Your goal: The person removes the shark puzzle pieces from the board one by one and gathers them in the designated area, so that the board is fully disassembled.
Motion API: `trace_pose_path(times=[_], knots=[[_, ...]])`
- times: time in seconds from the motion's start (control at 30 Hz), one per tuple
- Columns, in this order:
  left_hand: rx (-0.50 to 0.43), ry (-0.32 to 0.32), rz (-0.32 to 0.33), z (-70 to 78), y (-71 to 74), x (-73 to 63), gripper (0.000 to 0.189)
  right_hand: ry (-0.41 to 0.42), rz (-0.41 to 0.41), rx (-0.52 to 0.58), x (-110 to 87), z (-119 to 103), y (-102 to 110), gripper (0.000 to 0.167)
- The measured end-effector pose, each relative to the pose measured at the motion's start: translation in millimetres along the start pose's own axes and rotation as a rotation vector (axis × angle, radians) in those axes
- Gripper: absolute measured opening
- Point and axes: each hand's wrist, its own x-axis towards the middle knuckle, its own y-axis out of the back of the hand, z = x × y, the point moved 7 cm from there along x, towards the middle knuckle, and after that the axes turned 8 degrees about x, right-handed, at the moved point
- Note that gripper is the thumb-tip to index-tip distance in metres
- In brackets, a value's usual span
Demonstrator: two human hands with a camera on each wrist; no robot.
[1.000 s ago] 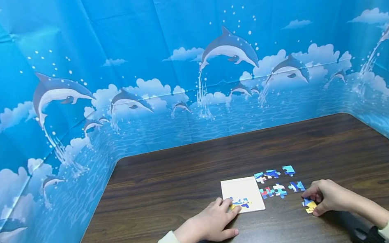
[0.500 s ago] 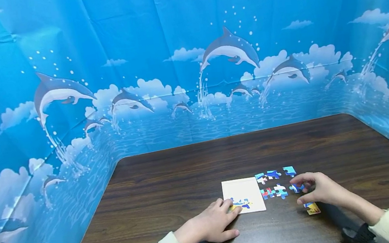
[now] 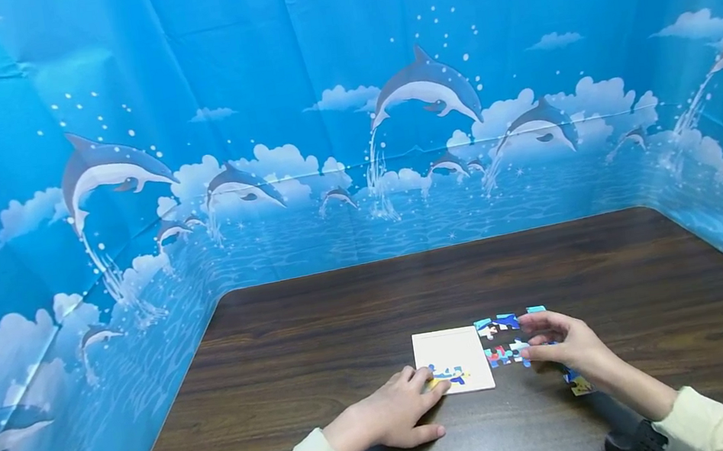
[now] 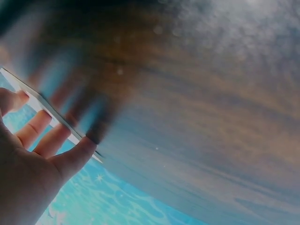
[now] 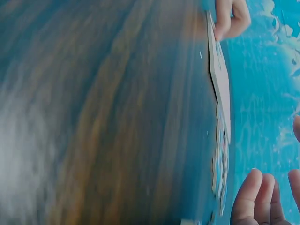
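Observation:
A white square puzzle board (image 3: 448, 344) lies on the table, with several joined jigsaw pieces (image 3: 452, 375) along its near edge. My left hand (image 3: 404, 409) rests its fingertips on the board's near left corner, partly covering those pieces. In the left wrist view, its spread fingers (image 4: 54, 140) touch the board (image 4: 60, 119). My right hand (image 3: 571, 344) hovers over the loose pieces, thumb and fingers apart, with the thumb tip right at a blue-and-white jigsaw piece (image 3: 518, 350). The right wrist view shows these fingers (image 5: 253, 194) holding nothing.
Beside the board lie a red-and-blue jigsaw piece (image 3: 498, 356) and blue pieces (image 3: 505, 322) behind it. A light blue piece (image 3: 536, 309) and a yellow-and-blue piece (image 3: 578, 383) are partly hidden by the right hand. A dolphin-print curtain (image 3: 323, 146) surrounds the dark wooden table (image 3: 321, 331).
My right hand has let go of the yellow-and-blue jigsaw piece and moved left and away from me, over the other loose pieces. The left hand stays on the board.

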Motion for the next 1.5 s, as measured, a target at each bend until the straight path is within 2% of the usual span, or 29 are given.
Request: trace_pose_path(times=[0.1, 0.27, 0.47, 0.67, 0.8, 0.93, 1.03, 1.23, 1.5], knots=[[-0.046, 0.004, -0.011, -2.7, 0.1, -2.1, 0.064, 0.03, -0.026, -0.004, 2.0, -4, -12, 0.06], [-0.117, -0.008, -0.023, -6.1, 0.1, -4.4, 0.066, 0.091, -0.113, -0.025, 4.8, -12, -39, 0.055], [-0.188, 0.002, -0.041, -9.9, -0.8, -6.5, 0.06, 0.097, -0.152, -0.016, 9.7, -18, -63, 0.053], [-0.234, 0.002, -0.039, -13.0, 2.0, -6.9, 0.056, 0.085, -0.129, 0.014, 14.7, -20, -78, 0.049], [-0.246, -0.002, -0.019, -13.8, 2.0, -8.8, 0.057, 0.051, -0.087, -0.04, 18.0, -18, -86, 0.048], [-0.259, 0.0, -0.028, -13.3, -1.2, -13.3, 0.06, 0.03, -0.05, -0.101, 20.1, -15, -89, 0.048], [-0.266, 0.011, -0.051, -13.7, -4.2, -16.8, 0.061, 0.052, -0.061, -0.128, 20.0, -16, -91, 0.049], [-0.232, -0.003, -0.026, -12.6, -1.8, -19.3, 0.057, 0.141, -0.106, -0.192, 17.7, -20, -95, 0.048], [-0.167, -0.043, 0.014, -12.1, 1.9, -20.3, 0.051, 0.125, -0.024, -0.384, 17.0, -24, -100, 0.051]])
